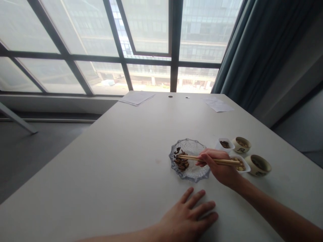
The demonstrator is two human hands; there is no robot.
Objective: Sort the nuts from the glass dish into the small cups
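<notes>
On the pale surface [113,161], a loose heap of striped brown seeds [182,163] lies in the left part of the clear glass plate [193,145], with a few darker bits toward its far left rim. The left hand [185,215] rests palm down on the surface just on the near side of the plate, its fingers spread and apart from the rim. The rest of the plate, to the right of the heap, shows its patterned glass.

A pair of wooden chopsticks [191,157] reaches across the plate, tips at the heap; whether they grip a seed is too small to tell. The right hand [222,173] pinches the chopsticks in its fingers at the plate's right rim, so the seeds lie to the left of those fingers, at the far end of the sticks.

Right of the plate stand two white dishes: the far dish [218,145] holds dark brown pieces, and the near dish [246,168], partly hidden by the hand, holds pale yellowish ones. Farther right of the plate, the far cup [244,149] has brownish bits inside; the near cup [263,172] looks dark within, its contents unclear.
</notes>
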